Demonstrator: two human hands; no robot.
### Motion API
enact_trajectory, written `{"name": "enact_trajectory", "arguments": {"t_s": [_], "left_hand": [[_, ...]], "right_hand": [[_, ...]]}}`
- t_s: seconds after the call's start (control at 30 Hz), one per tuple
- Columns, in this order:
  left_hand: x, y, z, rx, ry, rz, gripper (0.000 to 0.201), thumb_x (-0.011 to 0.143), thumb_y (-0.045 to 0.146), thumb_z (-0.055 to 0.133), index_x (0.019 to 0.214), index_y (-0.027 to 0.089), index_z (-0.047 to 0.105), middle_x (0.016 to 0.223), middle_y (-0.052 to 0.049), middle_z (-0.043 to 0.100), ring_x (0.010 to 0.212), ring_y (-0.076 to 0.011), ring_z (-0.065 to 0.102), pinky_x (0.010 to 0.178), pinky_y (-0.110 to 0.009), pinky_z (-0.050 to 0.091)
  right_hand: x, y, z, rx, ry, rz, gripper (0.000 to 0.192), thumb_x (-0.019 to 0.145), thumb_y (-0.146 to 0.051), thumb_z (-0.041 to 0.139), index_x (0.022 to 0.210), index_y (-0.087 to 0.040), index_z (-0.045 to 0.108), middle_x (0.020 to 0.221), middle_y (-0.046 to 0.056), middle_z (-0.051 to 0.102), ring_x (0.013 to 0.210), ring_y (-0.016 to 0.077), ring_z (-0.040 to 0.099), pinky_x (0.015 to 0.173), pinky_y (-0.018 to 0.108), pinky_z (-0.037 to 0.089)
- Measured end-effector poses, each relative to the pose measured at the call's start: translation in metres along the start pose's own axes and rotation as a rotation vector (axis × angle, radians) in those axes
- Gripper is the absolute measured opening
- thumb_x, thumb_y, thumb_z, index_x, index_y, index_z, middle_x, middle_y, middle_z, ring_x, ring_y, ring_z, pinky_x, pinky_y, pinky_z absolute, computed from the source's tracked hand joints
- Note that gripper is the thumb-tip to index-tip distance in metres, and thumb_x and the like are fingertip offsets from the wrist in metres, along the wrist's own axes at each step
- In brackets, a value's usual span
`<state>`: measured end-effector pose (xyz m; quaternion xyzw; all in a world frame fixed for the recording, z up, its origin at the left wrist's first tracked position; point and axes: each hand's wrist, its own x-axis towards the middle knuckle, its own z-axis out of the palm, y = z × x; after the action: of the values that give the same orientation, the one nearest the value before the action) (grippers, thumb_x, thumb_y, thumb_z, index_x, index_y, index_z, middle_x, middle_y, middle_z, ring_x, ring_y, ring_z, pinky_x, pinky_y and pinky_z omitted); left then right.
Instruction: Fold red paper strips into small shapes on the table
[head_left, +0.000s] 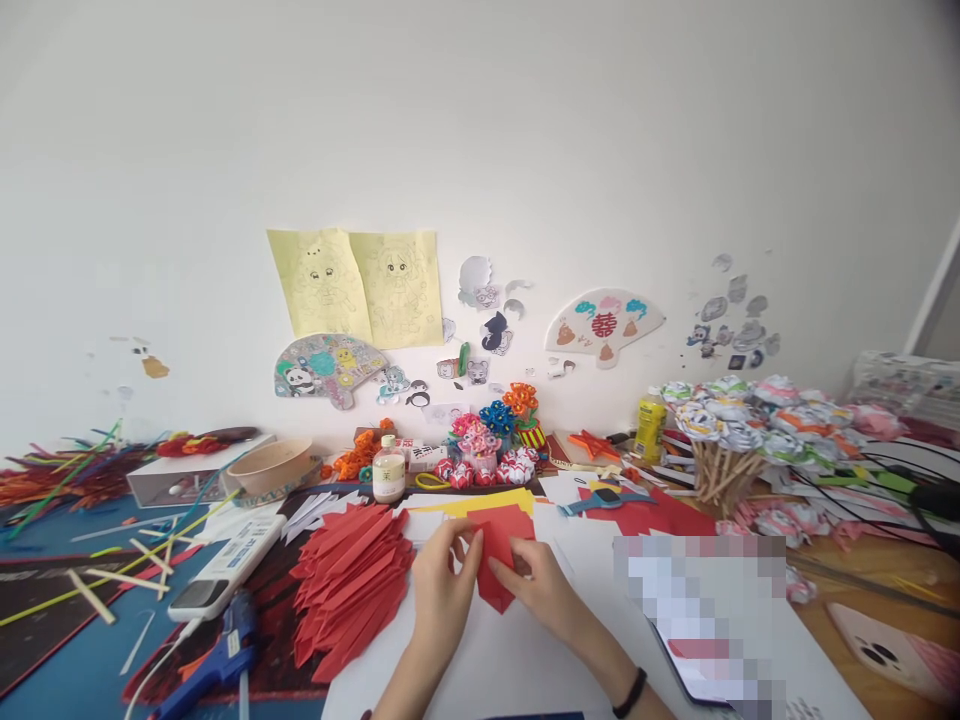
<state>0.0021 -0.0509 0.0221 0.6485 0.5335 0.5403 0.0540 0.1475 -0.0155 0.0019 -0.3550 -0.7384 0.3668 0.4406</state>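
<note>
A folded piece of red paper with a pointed lower end is held up above the white sheet. My left hand pinches its left edge between thumb and fingers. From the right, my right hand grips the same paper, thumb lying across its front. Just left of my hands lies a big pile of folded red paper pieces. Behind the held paper are yellow sheets and, to the right, flat red sheets.
At left lie a blue glue gun, a white power strip and wooden sticks. A bottle and small craft flowers stand behind. Paper flowers on sticks, a watch and a phone are at right.
</note>
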Motion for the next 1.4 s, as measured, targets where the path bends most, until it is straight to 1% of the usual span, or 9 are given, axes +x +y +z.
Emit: {"name": "enact_trajectory", "arguments": {"t_s": [0.2,0.33,0.4,0.53,0.67,0.8,0.97,1.23,1.4], "left_hand": [[-0.008,-0.008,0.003,0.269,0.104,0.266,0.012,0.088,0.021,0.051,0.091,0.022,0.063,0.091,-0.006,0.066,0.079,-0.0187,0.061,0.070,-0.027,0.044],[-0.008,-0.008,0.003,0.235,0.123,0.387,0.017,0.087,0.019,0.054,0.097,0.023,0.066,0.092,-0.006,0.066,0.078,-0.0180,0.061,0.068,-0.027,0.044],[-0.004,-0.004,0.000,0.096,0.080,0.314,0.013,0.088,0.022,0.054,0.089,0.022,0.067,0.090,-0.006,0.065,0.077,-0.0177,0.059,0.065,-0.026,0.043],[0.007,0.004,-0.007,-0.359,-0.100,-0.044,0.021,0.086,0.032,0.057,0.071,0.017,0.061,0.078,-0.004,0.061,0.072,-0.0155,0.054,0.059,-0.023,0.040],[0.013,0.005,-0.010,-0.729,-0.207,-0.353,0.023,0.079,0.038,0.066,0.075,0.016,0.062,0.072,0.000,0.054,0.061,-0.0101,0.044,0.053,-0.021,0.034],[0.012,0.003,-0.009,-0.969,-0.304,-0.509,0.029,0.075,0.043,0.069,0.077,0.015,0.061,0.069,0.002,0.051,0.056,-0.0070,0.039,0.054,-0.020,0.033],[0.012,0.006,-0.011,-0.985,-0.308,-0.538,0.032,0.074,0.045,0.069,0.072,0.015,0.058,0.065,0.004,0.049,0.053,-0.0058,0.037,0.053,-0.020,0.032],[0.015,0.006,-0.013,-0.628,-0.290,-0.396,0.029,0.075,0.043,0.067,0.076,0.015,0.067,0.072,-0.002,0.059,0.060,-0.0100,0.043,0.050,-0.020,0.030],[0.015,-0.003,-0.009,-0.513,-0.283,-0.334,0.030,0.075,0.044,0.066,0.072,0.014,0.068,0.069,-0.003,0.062,0.066,-0.0147,0.051,0.058,-0.023,0.037]], "right_hand": [[-0.001,-0.002,0.000,0.024,-0.034,-0.030,0.035,0.086,-0.040,0.051,0.061,-0.019,0.038,0.059,-0.005,0.033,0.055,0.0100,0.030,0.049,0.023,0.023],[-0.002,-0.003,-0.001,0.025,-0.008,-0.040,0.035,0.086,-0.040,0.051,0.061,-0.018,0.038,0.058,-0.005,0.033,0.055,0.0099,0.030,0.049,0.023,0.023],[-0.002,-0.003,-0.003,0.037,0.000,-0.040,0.036,0.086,-0.040,0.051,0.061,-0.019,0.037,0.059,-0.005,0.033,0.056,0.0099,0.031,0.050,0.023,0.024],[-0.002,-0.005,-0.006,0.044,0.002,-0.026,0.037,0.085,-0.044,0.052,0.061,-0.018,0.040,0.059,-0.005,0.034,0.055,0.0102,0.032,0.050,0.023,0.025],[-0.002,-0.009,-0.008,0.053,-0.004,-0.032,0.038,0.084,-0.048,0.051,0.064,-0.016,0.050,0.058,-0.003,0.040,0.055,0.0108,0.035,0.050,0.023,0.028],[-0.004,-0.013,-0.009,0.039,0.013,-0.039,0.040,0.083,-0.050,0.052,0.063,-0.016,0.052,0.057,-0.003,0.041,0.055,0.0108,0.035,0.049,0.023,0.028],[-0.005,-0.016,-0.011,0.023,-0.021,-0.045,0.039,0.084,-0.049,0.051,0.062,-0.016,0.050,0.057,-0.004,0.040,0.055,0.0105,0.033,0.050,0.023,0.027],[-0.003,-0.006,-0.010,0.020,-0.055,-0.052,0.035,0.087,-0.038,0.048,0.061,-0.018,0.038,0.058,-0.005,0.034,0.055,0.0094,0.029,0.050,0.023,0.023],[-0.004,-0.006,-0.011,0.017,-0.060,-0.064,0.033,0.088,-0.034,0.047,0.061,-0.018,0.035,0.059,-0.005,0.032,0.055,0.0092,0.029,0.050,0.024,0.022]]}}
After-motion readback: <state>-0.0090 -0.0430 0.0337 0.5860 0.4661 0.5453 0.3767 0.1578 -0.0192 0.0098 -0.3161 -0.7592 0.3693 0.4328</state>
